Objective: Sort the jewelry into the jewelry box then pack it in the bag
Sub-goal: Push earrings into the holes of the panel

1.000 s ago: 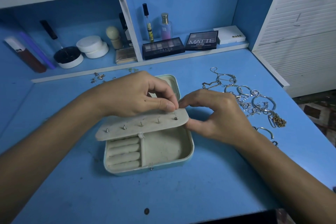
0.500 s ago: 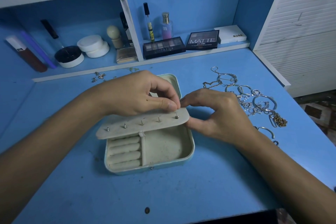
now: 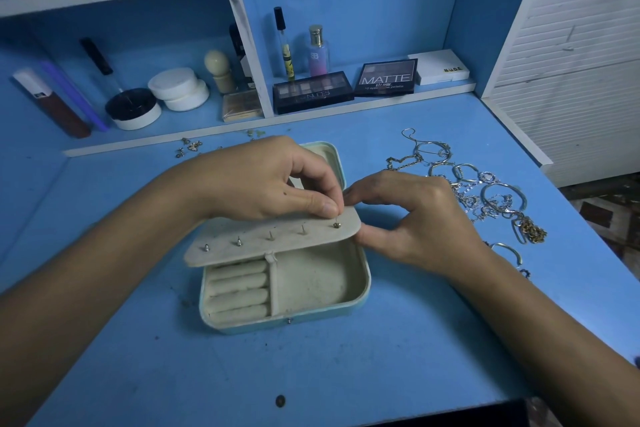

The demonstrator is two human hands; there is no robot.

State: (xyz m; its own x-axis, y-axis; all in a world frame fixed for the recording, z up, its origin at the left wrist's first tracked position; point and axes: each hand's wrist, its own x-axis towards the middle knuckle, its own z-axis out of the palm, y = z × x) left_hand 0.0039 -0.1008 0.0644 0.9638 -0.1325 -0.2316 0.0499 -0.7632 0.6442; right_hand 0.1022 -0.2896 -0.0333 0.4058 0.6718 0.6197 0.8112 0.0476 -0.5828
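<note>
Left grip (image 3: 277,184) pinches an earring post (image 3: 336,222) on the flap (image 3: 277,239) of the jewelry box (image 3: 311,291); right grip (image 3: 412,218) holds the flap's right end.

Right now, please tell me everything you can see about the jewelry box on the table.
The jewelry box is small, rounded at the corners, pale blue outside and lined in cream fabric that looks dirty. It lies open on the blue table. Inside, padded ring rolls fill the left part; the right compartment looks bare. A cream flap with five earring posts is lifted above it. The left hand pinches at the rightmost post, and the right hand holds the flap's edge.
</note>
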